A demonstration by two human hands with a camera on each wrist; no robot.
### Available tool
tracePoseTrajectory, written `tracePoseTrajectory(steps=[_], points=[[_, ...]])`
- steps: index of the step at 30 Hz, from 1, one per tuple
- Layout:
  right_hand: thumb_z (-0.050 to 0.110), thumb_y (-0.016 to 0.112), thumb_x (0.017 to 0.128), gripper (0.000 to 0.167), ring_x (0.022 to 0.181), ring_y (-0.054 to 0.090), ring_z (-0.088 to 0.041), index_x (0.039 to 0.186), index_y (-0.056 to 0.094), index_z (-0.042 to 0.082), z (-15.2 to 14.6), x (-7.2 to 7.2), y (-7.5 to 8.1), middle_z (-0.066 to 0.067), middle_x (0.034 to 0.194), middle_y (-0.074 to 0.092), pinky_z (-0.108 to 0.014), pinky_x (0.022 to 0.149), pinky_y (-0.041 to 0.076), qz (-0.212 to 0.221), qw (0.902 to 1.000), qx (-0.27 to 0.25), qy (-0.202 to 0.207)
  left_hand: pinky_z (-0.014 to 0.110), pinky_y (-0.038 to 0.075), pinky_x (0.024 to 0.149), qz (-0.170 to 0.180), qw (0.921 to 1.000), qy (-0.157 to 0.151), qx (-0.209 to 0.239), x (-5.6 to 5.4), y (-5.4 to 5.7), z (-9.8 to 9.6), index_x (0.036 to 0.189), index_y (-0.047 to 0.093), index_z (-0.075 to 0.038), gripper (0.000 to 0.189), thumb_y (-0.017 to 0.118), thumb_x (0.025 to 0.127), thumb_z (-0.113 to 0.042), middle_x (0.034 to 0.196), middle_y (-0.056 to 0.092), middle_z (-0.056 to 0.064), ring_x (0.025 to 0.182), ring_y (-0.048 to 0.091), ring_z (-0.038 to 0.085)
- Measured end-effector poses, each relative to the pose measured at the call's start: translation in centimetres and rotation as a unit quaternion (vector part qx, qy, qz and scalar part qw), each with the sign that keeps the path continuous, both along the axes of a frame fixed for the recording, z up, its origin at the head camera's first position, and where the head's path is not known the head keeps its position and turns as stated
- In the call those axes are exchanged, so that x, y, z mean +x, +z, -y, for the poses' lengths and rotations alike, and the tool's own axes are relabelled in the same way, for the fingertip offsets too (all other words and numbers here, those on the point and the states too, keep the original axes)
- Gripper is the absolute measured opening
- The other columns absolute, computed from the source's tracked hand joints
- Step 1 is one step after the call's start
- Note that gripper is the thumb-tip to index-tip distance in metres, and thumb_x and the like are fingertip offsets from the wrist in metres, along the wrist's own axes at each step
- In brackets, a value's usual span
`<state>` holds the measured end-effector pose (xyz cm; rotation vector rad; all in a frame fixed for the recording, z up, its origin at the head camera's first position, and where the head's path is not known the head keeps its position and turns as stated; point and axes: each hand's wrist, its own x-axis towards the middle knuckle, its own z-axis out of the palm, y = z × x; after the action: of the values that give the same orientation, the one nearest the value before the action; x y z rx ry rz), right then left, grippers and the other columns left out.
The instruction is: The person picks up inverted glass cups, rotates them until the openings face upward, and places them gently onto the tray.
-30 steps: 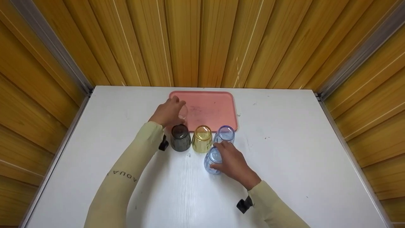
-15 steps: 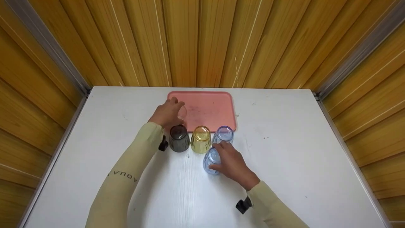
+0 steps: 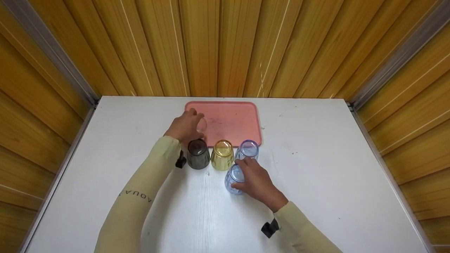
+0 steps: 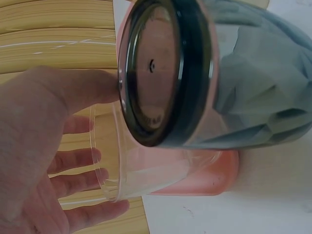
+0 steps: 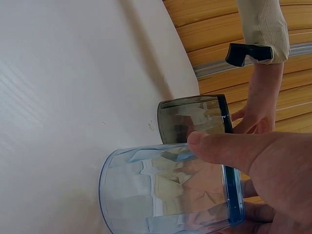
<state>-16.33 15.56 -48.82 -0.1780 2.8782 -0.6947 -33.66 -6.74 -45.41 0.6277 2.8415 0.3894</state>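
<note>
My left hand [image 3: 184, 127] holds a clear cup [image 4: 156, 170] at the left part of the pink tray [image 3: 232, 123], fingers behind it and thumb on its near side. Just in front of that hand, an upside-down dark grey glass [image 3: 198, 156] partly hides the clear cup in the left wrist view. My right hand [image 3: 258, 182] grips an upside-down light blue glass [image 5: 165, 190] near its base, thumb on one side and fingers on the other. Behind it stands another upside-down blue glass [image 3: 248, 149], partly covered by the hand. A yellow glass [image 3: 222, 157], also inverted, stands between the grey and blue ones.
The white table [image 3: 316, 168] extends on both sides and in front. A wood-patterned wall [image 3: 225, 49] closes off the back, with similar walls at left and right. The grey, yellow and rear blue glasses form a row along the tray's front edge.
The whole head view has shifted slightly, with things a little further left. Both hands keep their places on the clear cup and the front blue glass.
</note>
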Motion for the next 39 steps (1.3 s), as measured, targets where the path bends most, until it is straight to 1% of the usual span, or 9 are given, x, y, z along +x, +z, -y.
tracePoseTrajectory(steps=[5, 11, 16, 21, 29, 34, 39], points=[[0.031, 0.085, 0.072, 0.080, 0.120, 0.054, -0.026, 0.140, 0.048, 0.013, 0.09, 0.01, -0.04, -0.012, 0.139, 0.048, -0.042, 0.095, 0.054, -0.002, 1.0000, -0.004, -0.003, 0.049, 0.052, 0.095, -0.005, 0.9999, -0.003, -0.010, 0.00, -0.01, 0.00, 0.141, 0.047, -0.014, 0.069, 0.077, 0.081, -0.033, 0.131, 0.046, 0.014, 0.114, 0.051, 0.028], [0.032, 0.086, 0.071, 0.079, 0.117, 0.056, -0.026, 0.138, 0.049, 0.011, 0.19, -0.01, -0.13, -0.013, 0.134, 0.051, -0.042, 0.094, 0.054, -0.018, 0.9998, 0.012, 0.006, 0.051, 0.050, 0.098, 0.002, 1.0000, 0.000, -0.003, -0.04, -0.10, 0.21, 0.141, 0.046, -0.012, 0.069, 0.075, 0.082, -0.032, 0.134, 0.046, 0.015, 0.119, 0.049, 0.029], [0.031, 0.086, 0.071, 0.080, 0.119, 0.055, -0.026, 0.139, 0.049, 0.012, 0.28, -0.01, -0.11, -0.013, 0.136, 0.050, -0.042, 0.095, 0.054, -0.010, 0.9999, 0.002, 0.004, 0.052, 0.049, 0.098, 0.003, 1.0000, -0.004, -0.008, 0.01, -0.06, 0.46, 0.143, 0.044, -0.011, 0.068, 0.072, 0.085, -0.032, 0.137, 0.046, 0.016, 0.123, 0.048, 0.031], [0.032, 0.085, 0.072, 0.079, 0.120, 0.055, -0.026, 0.139, 0.049, 0.011, 0.28, -0.02, -0.01, -0.013, 0.137, 0.050, -0.041, 0.096, 0.053, -0.009, 0.9999, 0.001, 0.006, 0.052, 0.050, 0.098, 0.000, 0.9999, -0.002, -0.011, 0.05, -0.14, 0.49, 0.142, 0.045, -0.012, 0.067, 0.073, 0.085, -0.033, 0.136, 0.047, 0.016, 0.122, 0.049, 0.031], [0.030, 0.086, 0.071, 0.077, 0.118, 0.056, -0.027, 0.136, 0.051, 0.011, 0.27, -0.14, 0.04, -0.013, 0.135, 0.050, -0.041, 0.095, 0.054, -0.007, 1.0000, 0.004, 0.003, 0.053, 0.045, 0.104, 0.016, 0.9998, 0.003, -0.010, 0.19, 0.04, 0.39, 0.147, 0.039, -0.014, 0.070, 0.068, 0.088, -0.039, 0.147, 0.040, 0.014, 0.133, 0.042, 0.032], [0.029, 0.086, 0.071, 0.077, 0.119, 0.056, -0.027, 0.136, 0.050, 0.011, 0.30, -0.19, 0.16, -0.013, 0.135, 0.050, -0.041, 0.094, 0.054, -0.006, 1.0000, 0.002, 0.005, 0.053, 0.044, 0.105, 0.010, 0.9999, 0.002, -0.013, 0.28, 0.23, 0.27, 0.147, 0.039, -0.014, 0.070, 0.067, 0.089, -0.039, 0.149, 0.039, 0.013, 0.135, 0.042, 0.032], [0.028, 0.087, 0.070, 0.076, 0.118, 0.056, -0.026, 0.135, 0.052, 0.010, 0.28, -0.29, 0.23, -0.012, 0.135, 0.051, -0.041, 0.093, 0.055, -0.012, 0.9999, -0.001, 0.007, 0.053, 0.045, 0.105, 0.000, 0.9998, -0.005, -0.019, 0.33, 0.31, 0.19, 0.147, 0.039, -0.014, 0.070, 0.068, 0.088, -0.040, 0.148, 0.040, 0.014, 0.133, 0.043, 0.033]])
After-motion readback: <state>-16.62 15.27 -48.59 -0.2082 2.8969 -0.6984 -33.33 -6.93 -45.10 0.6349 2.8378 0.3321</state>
